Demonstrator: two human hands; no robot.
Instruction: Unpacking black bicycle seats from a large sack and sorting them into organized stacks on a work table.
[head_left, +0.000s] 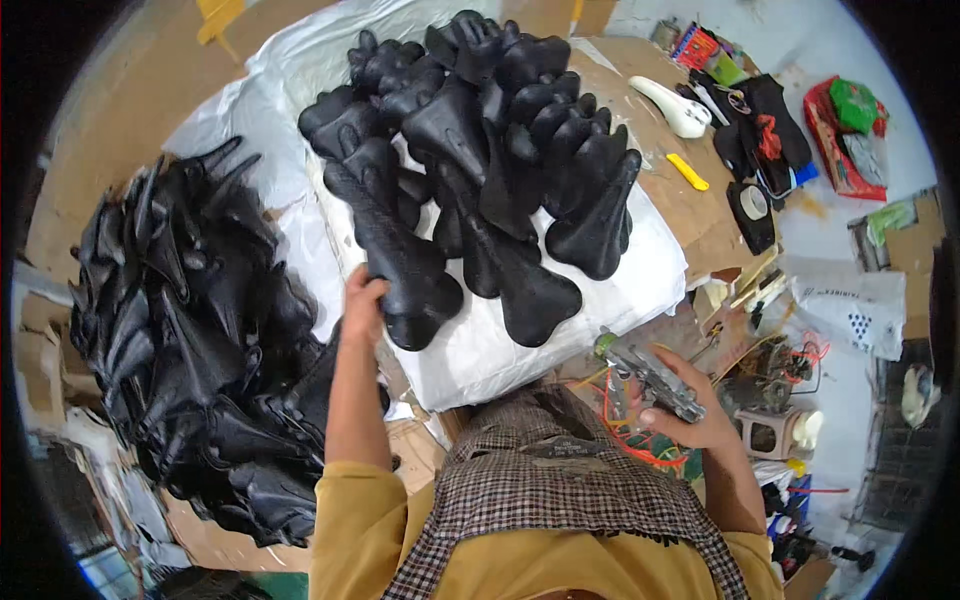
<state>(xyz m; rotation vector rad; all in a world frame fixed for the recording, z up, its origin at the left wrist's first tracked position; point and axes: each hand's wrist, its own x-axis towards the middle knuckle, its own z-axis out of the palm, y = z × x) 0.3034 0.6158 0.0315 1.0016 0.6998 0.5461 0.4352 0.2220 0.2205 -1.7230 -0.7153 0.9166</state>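
My left hand (pixel 362 305) is closed on the side of a black bicycle saddle (pixel 405 270), thumb on top and fingers partly hidden beside it. The saddle lies at the near left edge of a white-covered work surface (pixel 480 365). Next to it is another black saddle (pixel 530 295), its wide end toward me. My right hand (pixel 690 405) is wrapped round a worn grey metal gun-shaped tool (pixel 650 378) with a greenish end, held off the surface's near right corner. Which kind of gun it is, I cannot make out.
Many black saddles (pixel 455 120) crowd the far part of the covered surface. A large heap of black saddles or covers (pixel 190 330) rises at the left. Toward the right lie a white saddle (pixel 672 105), a yellow knife (pixel 687 172), a red bag (pixel 845 140) and orange tubing (pixel 650 455).
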